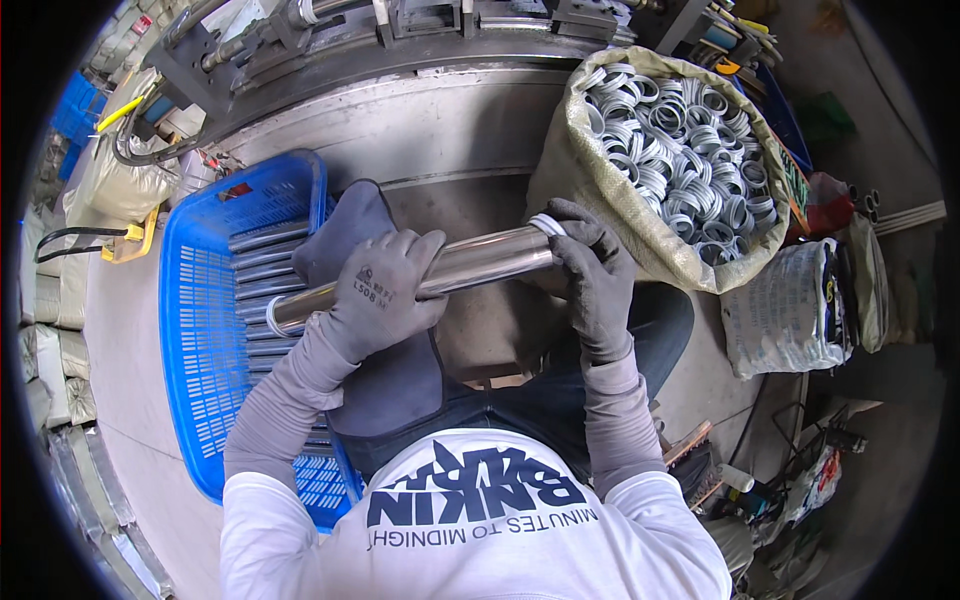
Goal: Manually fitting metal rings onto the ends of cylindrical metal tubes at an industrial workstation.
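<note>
My left hand point(385, 285), in a grey glove, is wrapped round a shiny metal tube point(490, 258) held across my lap, tilted up to the right. A pale ring point(272, 316) sits round the tube's left end. At the right end, my gloved right hand point(598, 275) has its thumb and fingers closed on another pale ring point(546, 224), which is at the tube's mouth. How far that ring is seated cannot be made out. Under my left hand, a dark grey pad point(390, 400) covers my left thigh.
To my left stands a blue plastic basket point(180, 330) with several metal tubes point(268, 288) inside. A woven sack point(562, 180) full of pale rings point(690, 160) stands ahead on the right. Machinery point(400, 50) runs along the far side; a packed bag point(785, 310) lies at right.
</note>
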The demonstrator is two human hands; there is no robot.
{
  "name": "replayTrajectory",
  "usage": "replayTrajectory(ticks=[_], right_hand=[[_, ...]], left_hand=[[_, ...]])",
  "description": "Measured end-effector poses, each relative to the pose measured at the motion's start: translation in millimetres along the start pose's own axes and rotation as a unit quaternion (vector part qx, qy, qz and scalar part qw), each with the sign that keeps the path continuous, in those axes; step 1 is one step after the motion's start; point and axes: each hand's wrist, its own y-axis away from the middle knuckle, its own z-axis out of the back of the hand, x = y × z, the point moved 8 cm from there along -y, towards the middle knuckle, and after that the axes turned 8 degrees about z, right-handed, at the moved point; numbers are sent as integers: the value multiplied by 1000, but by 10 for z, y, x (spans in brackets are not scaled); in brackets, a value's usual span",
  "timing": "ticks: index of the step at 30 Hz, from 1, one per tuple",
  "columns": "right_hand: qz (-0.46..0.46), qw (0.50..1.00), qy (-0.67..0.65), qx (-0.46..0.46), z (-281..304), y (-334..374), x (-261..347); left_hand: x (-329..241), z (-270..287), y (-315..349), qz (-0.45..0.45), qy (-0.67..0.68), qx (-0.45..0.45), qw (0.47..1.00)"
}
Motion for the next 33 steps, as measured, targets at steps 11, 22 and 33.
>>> replayTrajectory(ticks=[11,22,33], right_hand=[[106,981,131,98,-193,-167,19],[180,943,258,111,-337,-107,95],[18,994,105,37,-270,-154,-295]], left_hand=[[-54,-17,-1,-16,0,5,1000],[-30,-103,-6,-6,-16,39,999],[-31,-139,-44,-27,-32,51,998]])
